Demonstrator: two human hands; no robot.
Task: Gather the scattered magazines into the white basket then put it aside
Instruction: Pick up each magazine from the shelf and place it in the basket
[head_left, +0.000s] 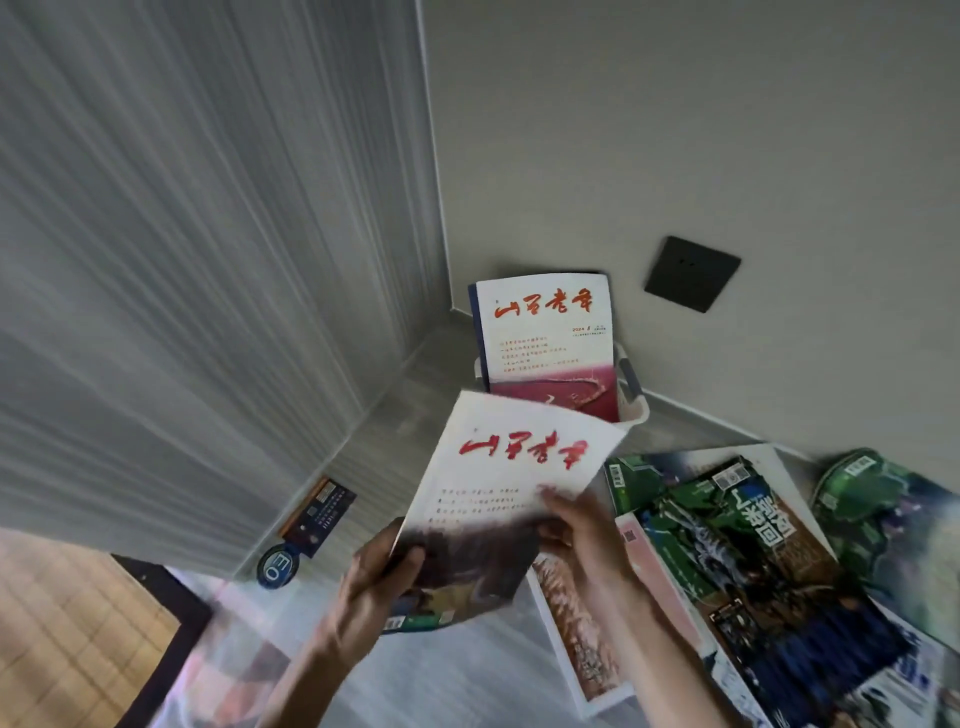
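1. White-covered magazine with red brush lettering (511, 499) is held up in both hands near the middle of the view, tilted, its dark lower picture toward the person.
2. Left hand (382, 574) reaches up from the bottom edge on a bare forearm and grips the magazine's lower left corner; its thumb lies across the front cover and its fingers curl behind.
3. Under that hand, the edge of another publication with a green strip (423, 621) pokes out; whether it is held in the same grip cannot be told.
4. Right hand (576, 525) comes in from the lower right, forearm angled upward, and pinches the magazine's right edge, fingertips on the cover and thumb hidden behind it.
5. White basket (636, 400) stands on the floor in the corner of the room, just beyond the held magazine, which hides much of it.
6. A second magazine of the same title (548, 343) stands upright in the basket, leaning back toward the wall.
7. More magazines lie overlapping on the floor at right: a green-and-brown cover with upside-down white characters (748, 551), a green one (893, 525) near the right edge, and a pale-bordered one (582, 634) partly under the right forearm.
8. A dark booklet (319, 514) and a round blue tag (278, 566) lie against the grey striped wall at left.
9. A black socket plate (691, 273) sits on the plain wall above the basket.
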